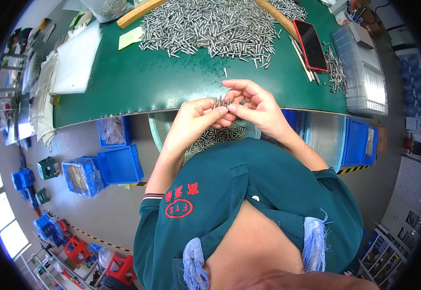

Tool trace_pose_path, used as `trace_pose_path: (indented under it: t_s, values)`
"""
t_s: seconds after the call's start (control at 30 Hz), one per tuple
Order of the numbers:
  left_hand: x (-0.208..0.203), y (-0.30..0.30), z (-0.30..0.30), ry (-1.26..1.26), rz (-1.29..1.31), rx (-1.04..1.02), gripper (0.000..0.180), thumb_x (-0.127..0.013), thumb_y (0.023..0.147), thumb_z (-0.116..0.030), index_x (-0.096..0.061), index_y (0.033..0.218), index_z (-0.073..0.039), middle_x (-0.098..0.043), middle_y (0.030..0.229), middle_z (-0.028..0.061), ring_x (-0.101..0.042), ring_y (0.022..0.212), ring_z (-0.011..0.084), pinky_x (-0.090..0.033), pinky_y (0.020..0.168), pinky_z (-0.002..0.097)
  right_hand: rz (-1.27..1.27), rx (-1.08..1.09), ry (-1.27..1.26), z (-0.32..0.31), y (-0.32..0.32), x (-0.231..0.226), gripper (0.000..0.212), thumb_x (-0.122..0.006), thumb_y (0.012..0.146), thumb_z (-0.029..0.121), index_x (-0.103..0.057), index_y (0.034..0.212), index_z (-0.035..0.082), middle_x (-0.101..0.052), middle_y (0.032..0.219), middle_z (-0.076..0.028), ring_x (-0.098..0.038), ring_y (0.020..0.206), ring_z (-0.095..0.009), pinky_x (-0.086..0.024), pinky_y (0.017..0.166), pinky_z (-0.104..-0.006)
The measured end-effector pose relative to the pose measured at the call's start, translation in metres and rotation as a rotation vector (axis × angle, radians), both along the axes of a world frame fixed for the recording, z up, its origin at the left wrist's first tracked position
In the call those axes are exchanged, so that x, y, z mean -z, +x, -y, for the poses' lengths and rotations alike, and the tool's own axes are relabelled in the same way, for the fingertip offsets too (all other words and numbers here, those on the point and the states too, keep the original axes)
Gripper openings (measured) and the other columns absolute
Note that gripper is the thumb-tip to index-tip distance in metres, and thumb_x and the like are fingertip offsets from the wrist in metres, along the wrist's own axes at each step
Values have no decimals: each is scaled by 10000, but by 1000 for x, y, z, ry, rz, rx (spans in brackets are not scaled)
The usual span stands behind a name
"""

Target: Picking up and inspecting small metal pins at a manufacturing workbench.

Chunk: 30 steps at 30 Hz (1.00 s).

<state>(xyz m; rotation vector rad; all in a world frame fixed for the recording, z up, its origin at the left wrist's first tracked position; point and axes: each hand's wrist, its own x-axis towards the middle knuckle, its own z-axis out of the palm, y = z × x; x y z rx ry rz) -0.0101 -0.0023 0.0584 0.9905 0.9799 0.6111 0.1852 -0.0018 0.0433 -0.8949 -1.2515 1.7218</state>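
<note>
Both hands meet at the near edge of the green table (123, 92). My left hand (196, 118) pinches a short row of small metal pins (221, 102), which stand side by side above the thumb. My right hand (256, 106) touches the right end of that row, its thumb and fingers closed there. Whether it holds a pin of its own is partly hidden by the fingers. A single loose pin (225, 73) lies on the table just beyond the hands. Below them, a light green basket (158, 129) holds many more pins.
A large heap of metal pins (205, 29) spreads between two wooden bars (138, 13) at the far side. Right of it lie a red-edged phone (310, 46), pens, a smaller pin pile (335, 70) and clear plastic boxes (362, 72). White sheets (77, 60) rest at left.
</note>
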Motion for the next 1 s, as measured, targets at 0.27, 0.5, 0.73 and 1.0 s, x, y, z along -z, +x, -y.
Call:
trace_pose_path:
  t_s: [0.27, 0.5, 0.73, 1.0]
  values:
    - [-1, -1, 2, 62, -54, 11, 220, -555, 942, -139, -638, 1034, 43, -699, 917, 115, -673, 825, 150, -529, 749, 257, 23, 33, 30, 2, -1, -2, 425, -617, 877, 64, -509, 1288, 49, -577, 1017, -12, -522, 841, -32, -440, 674, -159]
    - [-1, -1, 2, 130, -143, 44, 227, -552, 946, -131, -631, 1051, 54, -699, 925, 118, -668, 826, 144, -525, 753, 254, -6, 52, -24, -2, -1, 0, 376, -608, 899, 101, -530, 1263, 47, -583, 996, -10, -535, 799, -42, -448, 673, -169]
    - [2, -11, 1, 121, -24, -112, 245, -558, 942, -115, -617, 1082, 77, -694, 925, 131, -664, 828, 146, -536, 769, 260, -237, 32, -462, -5, 4, 3, 319, -590, 904, 131, -558, 1205, 29, -608, 926, -1, -542, 728, -35, -459, 589, -180]
    - [-1, -17, -1, 120, -6, -96, 247, -563, 941, -129, -619, 1082, 66, -693, 933, 128, -663, 839, 140, -531, 778, 254, 110, -85, -84, -8, 1, 7, 246, -597, 923, 135, -603, 1141, 20, -619, 918, 14, -543, 805, -24, -455, 691, -190]
